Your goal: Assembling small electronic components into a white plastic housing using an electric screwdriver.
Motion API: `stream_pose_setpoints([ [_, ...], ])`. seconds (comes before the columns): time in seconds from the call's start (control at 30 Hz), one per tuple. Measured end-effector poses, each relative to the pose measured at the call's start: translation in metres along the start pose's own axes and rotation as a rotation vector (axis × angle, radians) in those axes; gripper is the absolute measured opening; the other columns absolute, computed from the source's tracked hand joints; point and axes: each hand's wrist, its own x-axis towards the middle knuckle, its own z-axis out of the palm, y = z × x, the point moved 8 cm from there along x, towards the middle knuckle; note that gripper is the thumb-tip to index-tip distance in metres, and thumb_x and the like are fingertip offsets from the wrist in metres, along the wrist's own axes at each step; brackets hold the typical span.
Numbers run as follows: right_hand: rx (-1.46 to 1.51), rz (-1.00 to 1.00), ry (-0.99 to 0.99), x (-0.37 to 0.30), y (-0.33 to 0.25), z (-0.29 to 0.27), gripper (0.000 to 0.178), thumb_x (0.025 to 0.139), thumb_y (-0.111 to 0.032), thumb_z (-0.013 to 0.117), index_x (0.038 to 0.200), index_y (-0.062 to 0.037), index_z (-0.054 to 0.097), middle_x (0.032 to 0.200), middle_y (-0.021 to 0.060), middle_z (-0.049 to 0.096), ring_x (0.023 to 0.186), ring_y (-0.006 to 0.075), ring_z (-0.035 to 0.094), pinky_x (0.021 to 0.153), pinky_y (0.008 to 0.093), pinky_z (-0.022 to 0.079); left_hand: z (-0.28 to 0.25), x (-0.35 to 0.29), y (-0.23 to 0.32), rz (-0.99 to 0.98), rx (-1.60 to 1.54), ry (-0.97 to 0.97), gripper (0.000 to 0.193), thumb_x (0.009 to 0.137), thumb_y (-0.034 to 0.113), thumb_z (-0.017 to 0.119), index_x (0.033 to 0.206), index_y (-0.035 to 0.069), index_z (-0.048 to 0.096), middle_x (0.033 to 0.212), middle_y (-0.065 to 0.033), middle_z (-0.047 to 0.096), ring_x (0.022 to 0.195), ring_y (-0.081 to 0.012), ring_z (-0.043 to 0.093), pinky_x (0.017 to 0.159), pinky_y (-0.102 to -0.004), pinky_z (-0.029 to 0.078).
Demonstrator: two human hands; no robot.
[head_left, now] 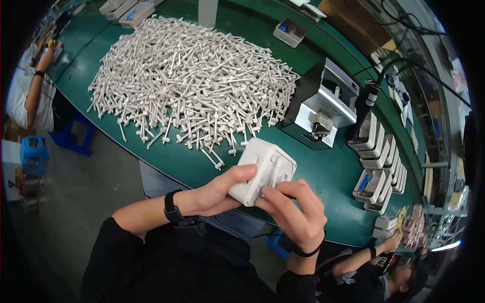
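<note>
Left hand [217, 189] clamped on white plastic tray [262, 171], thumb along its near edge. Right hand [293, 209] gripping same tray from below right, fingers curled over its lower corner. Tray held tilted in the air, just above near edge of green counter [323, 177]. Beyond it, big heap of white T-shaped plastic parts [192, 81]. To the right, black-and-white benchtop machine [323, 103], then row of stacked white trays [381, 156].

Long green workbench [323, 177], grey floor [91, 182], blue stool [34, 154], lit strip lamp [445, 246]
</note>
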Motion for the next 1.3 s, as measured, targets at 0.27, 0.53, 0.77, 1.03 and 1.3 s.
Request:
stream_pose_setpoints([
  [0.27, 0.444, 0.291, -0.119, -0.008, 0.024, 0.007, 0.023, 0.077, 0.000, 0.089, 0.098, 0.0029, 0.080, 0.084, 0.0108, 0.071, 0.067, 0.0175, 0.068, 0.055, 0.0283, 0.051, 0.008, 0.004, -0.003, -0.024, -0.079, 0.022, 0.094, 0.100, 0.056, 0.060, 0.172, 0.017, 0.014, 0.166, -0.0116, 0.038, 0.150, -0.0272, 0.043, 0.124, -0.0457, 0.035],
  [0.53, 0.834, 0.803, -0.105, -0.024, 0.053, 0.028, 0.009, 0.085, 0.014, 0.077, 0.092, 0.0098, 0.075, 0.082, 0.0142, 0.073, 0.062, 0.0160, 0.070, 0.049, 0.0247, 0.056, 0.003, 0.012, 0.005, 0.125, -0.071, 0.037, 0.091, 0.101, 0.047, 0.060, 0.172, 0.016, 0.013, 0.162, -0.0117, 0.042, 0.144, -0.0261, 0.048, 0.119, -0.0454, 0.040],
  [0.77, 0.757, 0.763, -0.134, -0.025, 0.050, 0.025, 0.010, 0.085, 0.014, 0.078, 0.094, 0.0095, 0.075, 0.082, 0.0136, 0.073, 0.064, 0.0153, 0.070, 0.050, 0.0251, 0.057, 0.006, 0.012, 0.009, 0.165, -0.038, 0.021, 0.086, 0.105, 0.040, 0.058, 0.173, 0.019, 0.010, 0.157, -0.0097, 0.044, 0.142, -0.0236, 0.048, 0.117, -0.0437, 0.040],
  [1.03, 0.835, 0.860, -0.158, -0.037, 0.077, 0.032, 0.022, 0.087, 0.010, 0.080, 0.090, 0.0018, 0.060, 0.083, 0.0071, 0.070, 0.070, 0.0124, 0.069, 0.054, 0.0241, 0.056, 0.011, 0.013, 0.007, 0.112, -0.013, 0.159, 0.101, 0.094, 0.044, 0.069, 0.172, 0.013, 0.014, 0.162, -0.0113, 0.043, 0.144, -0.0257, 0.048, 0.122, -0.0431, 0.036],
  [1.3, 0.264, 0.379, 0.675, -0.002, 0.175, -0.105, 0.038, 0.097, -0.025, 0.081, 0.114, 0.0006, 0.058, 0.096, 0.0087, 0.068, 0.081, 0.0167, 0.065, 0.075, 0.0314, 0.056, 0.052, -0.001, 0.056, 0.639, 1.762, 0.176, 0.111, 0.081, 0.040, 0.085, 0.169, 0.009, 0.026, 0.166, -0.0276, 0.030, 0.146, -0.0441, 0.039, 0.120, -0.0519, 0.036],
])
